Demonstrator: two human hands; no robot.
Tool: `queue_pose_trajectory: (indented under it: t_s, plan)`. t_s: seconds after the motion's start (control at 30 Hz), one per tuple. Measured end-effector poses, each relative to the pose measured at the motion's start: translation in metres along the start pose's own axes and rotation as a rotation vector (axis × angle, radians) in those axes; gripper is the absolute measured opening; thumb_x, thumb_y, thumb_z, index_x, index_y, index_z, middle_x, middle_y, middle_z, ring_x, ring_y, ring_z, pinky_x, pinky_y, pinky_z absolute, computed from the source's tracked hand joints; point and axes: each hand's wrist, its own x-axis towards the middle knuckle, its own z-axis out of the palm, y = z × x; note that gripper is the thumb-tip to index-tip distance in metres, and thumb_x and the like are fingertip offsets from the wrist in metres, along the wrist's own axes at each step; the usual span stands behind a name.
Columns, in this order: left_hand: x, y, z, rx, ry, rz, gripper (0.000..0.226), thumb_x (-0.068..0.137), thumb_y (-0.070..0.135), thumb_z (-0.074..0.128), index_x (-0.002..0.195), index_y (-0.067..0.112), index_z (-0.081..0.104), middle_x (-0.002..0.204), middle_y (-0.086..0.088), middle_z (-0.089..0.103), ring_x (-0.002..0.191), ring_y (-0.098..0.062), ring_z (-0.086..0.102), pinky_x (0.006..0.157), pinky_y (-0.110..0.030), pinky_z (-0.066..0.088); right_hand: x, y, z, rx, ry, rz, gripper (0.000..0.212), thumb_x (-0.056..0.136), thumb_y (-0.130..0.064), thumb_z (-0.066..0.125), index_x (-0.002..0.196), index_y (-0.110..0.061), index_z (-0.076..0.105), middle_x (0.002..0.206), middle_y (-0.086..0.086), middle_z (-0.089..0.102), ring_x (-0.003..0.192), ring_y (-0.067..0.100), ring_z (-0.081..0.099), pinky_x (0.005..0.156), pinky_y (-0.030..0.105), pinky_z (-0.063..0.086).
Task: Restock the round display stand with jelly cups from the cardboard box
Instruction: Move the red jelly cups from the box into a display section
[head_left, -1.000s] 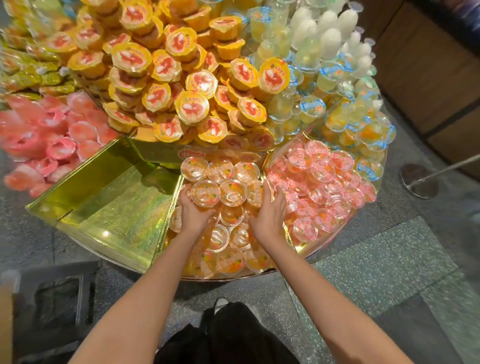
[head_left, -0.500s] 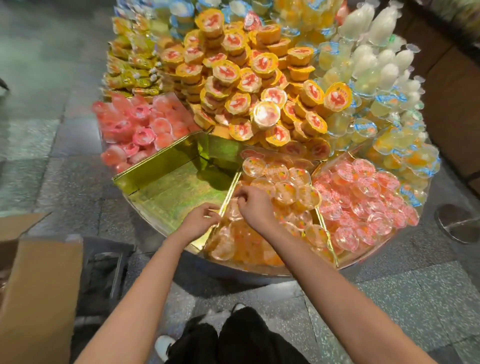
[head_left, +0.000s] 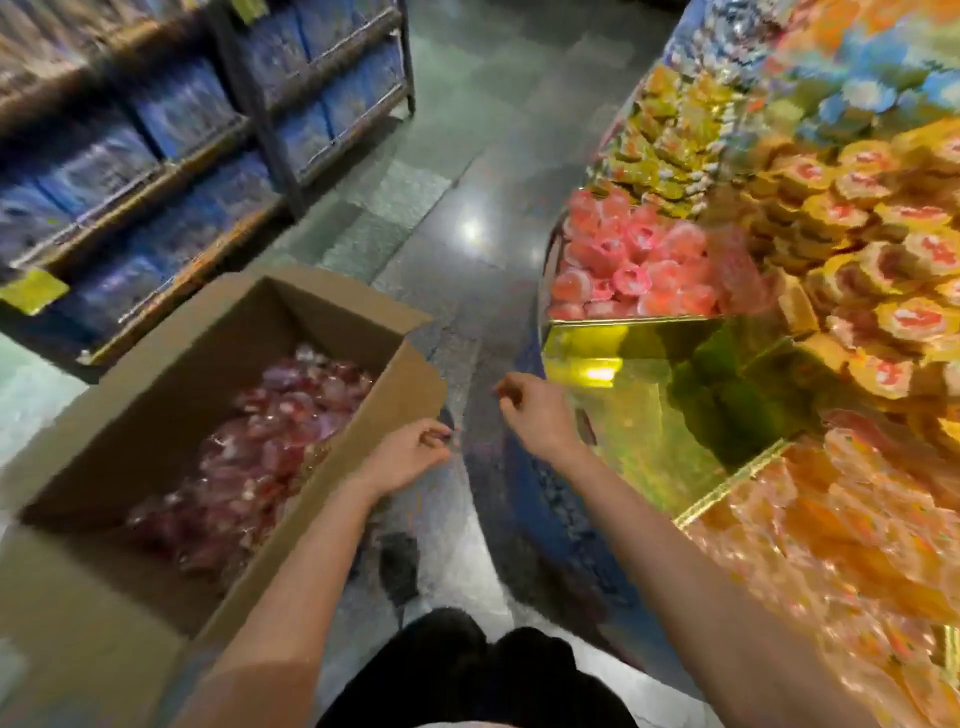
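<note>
Head view: the camera has swung away from the round display stand (head_left: 675, 426) toward the cardboard box (head_left: 156, 415) on the floor at the left; half a second ago both hands were at the orange-cup compartment, and now they hang in the air between stand and box; the frame is smeared by the turn, so fine detail is poor.

The left hand (head_left: 410, 454) hovers just beside the box's near right wall, fingers loosely curled, its grip empty as far as the blur allows; the right hand (head_left: 535, 410) sits between the box and the stand's edge, fingers also lightly curled, and nothing shows in it; neither touches the box or the stand.

The jelly cups (head_left: 260, 447) to be moved lie loose inside the box, a reddish-pink heap filling its bottom; the stand is at the right, with one gold-lined compartment (head_left: 649, 405) bare, flanked by a pink-cup section (head_left: 634, 265) beyond it and an orange-cup section (head_left: 810, 545) nearer the person; shelving with blue packs (head_left: 182, 135) stands behind the box.

Judged from this, tidying the orange section is over and the next scoop is starting; the bare gold compartment looks the likely place for the box's cups.
</note>
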Motion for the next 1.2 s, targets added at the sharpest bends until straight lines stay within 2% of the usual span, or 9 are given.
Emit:
queue_pose_trajectory:
  t_s: [0.13, 0.3, 0.4, 0.53, 0.7, 0.8, 1.0, 1.1, 1.2]
  plan:
    - [-0.038, -0.064, -0.046, -0.103, 0.134, -0.108, 0.031, 0.092, 0.012, 0.061, 0.123, 0.01, 0.056, 0.106, -0.001, 0.063, 0.096, -0.012, 0.058, 0.084, -0.02, 0.043, 0.019, -0.061, 0.063, -0.015, -0.194, -0.085, 0.023, 0.089, -0.009, 0.052, 0.101, -0.014, 0.071, 0.096, 0.005, 0.072, 0.088, 0.021, 0.064, 0.077, 0.031, 0.05]
    - [-0.072, -0.133, -0.066, -0.214, 0.323, -0.279, 0.03, 0.091, 0.009, 0.062, 0.121, 0.01, 0.061, 0.106, -0.005, 0.065, 0.087, -0.012, 0.057, 0.069, -0.016, 0.042, 0.031, -0.114, 0.128, -0.097, -0.395, -0.199, 0.024, 0.09, -0.009, 0.053, 0.107, -0.011, 0.071, 0.095, 0.01, 0.071, 0.09, 0.025, 0.064, 0.076, 0.031, 0.049]
    - [-0.081, -0.164, -0.062, -0.322, 0.427, -0.369, 0.027, 0.09, 0.01, 0.063, 0.118, 0.01, 0.062, 0.11, -0.003, 0.065, 0.097, -0.013, 0.06, 0.084, -0.022, 0.044, 0.041, -0.129, 0.162, -0.135, -0.497, -0.243, 0.022, 0.089, -0.007, 0.054, 0.107, -0.006, 0.067, 0.095, 0.014, 0.069, 0.088, 0.029, 0.064, 0.079, 0.039, 0.052]
    - [-0.078, -0.192, -0.045, -0.532, 0.611, -0.516, 0.029, 0.092, 0.006, 0.059, 0.121, 0.005, 0.059, 0.112, -0.005, 0.065, 0.104, -0.017, 0.06, 0.094, -0.028, 0.045, 0.062, -0.134, 0.2, -0.206, -0.602, -0.284, 0.04, 0.086, -0.004, 0.057, 0.126, -0.004, 0.057, 0.113, 0.013, 0.061, 0.103, 0.028, 0.059, 0.084, 0.033, 0.046]
    - [-0.048, -0.216, -0.04, -0.496, 0.847, -0.829, 0.024, 0.095, 0.029, 0.056, 0.117, 0.024, 0.059, 0.108, 0.003, 0.068, 0.098, -0.021, 0.064, 0.079, -0.031, 0.049, 0.107, -0.129, 0.251, -0.335, -0.725, -0.376, 0.04, 0.084, -0.005, 0.06, 0.124, -0.006, 0.055, 0.091, 0.004, 0.057, 0.106, 0.03, 0.055, 0.079, 0.034, 0.045]
    - [-0.032, -0.225, -0.043, -0.5, 0.862, -0.915, 0.031, 0.094, 0.033, 0.054, 0.125, 0.028, 0.053, 0.107, 0.004, 0.068, 0.096, -0.022, 0.063, 0.077, -0.032, 0.047, 0.13, -0.124, 0.277, -0.527, -0.84, -0.482, 0.046, 0.084, -0.01, 0.063, 0.128, -0.007, 0.051, 0.125, 0.015, 0.052, 0.123, 0.033, 0.044, 0.095, 0.036, 0.044]
    - [-0.018, -0.23, -0.038, -0.398, 0.761, -0.993, 0.069, 0.086, 0.058, 0.056, 0.145, 0.039, 0.027, 0.127, 0.008, 0.06, 0.115, -0.018, 0.059, 0.088, -0.034, 0.046, 0.162, -0.119, 0.332, -0.851, -1.074, -0.928, 0.067, 0.079, -0.01, 0.069, 0.14, -0.015, 0.042, 0.148, 0.009, 0.033, 0.142, 0.03, 0.018, 0.115, 0.041, 0.022]
    - [-0.018, -0.229, -0.042, -0.387, 0.765, -1.013, 0.085, 0.078, 0.066, 0.061, 0.148, 0.043, 0.017, 0.14, 0.01, 0.05, 0.119, -0.018, 0.057, 0.092, -0.038, 0.048, 0.17, -0.114, 0.353, -0.897, -1.079, -1.264, 0.057, 0.081, -0.006, 0.061, 0.135, -0.016, 0.046, 0.139, 0.005, 0.047, 0.139, 0.027, 0.025, 0.12, 0.042, 0.007]
    - [-0.017, -0.229, -0.042, -0.377, 0.763, -1.01, 0.093, 0.072, 0.07, 0.064, 0.146, 0.049, 0.013, 0.142, 0.013, 0.047, 0.115, -0.014, 0.059, 0.091, -0.038, 0.051, 0.176, -0.103, 0.364, -0.769, -1.019, -1.375, 0.055, 0.074, -0.011, 0.066, 0.128, -0.016, 0.055, 0.117, 0.004, 0.059, 0.126, 0.025, 0.042, 0.121, 0.044, -0.001]
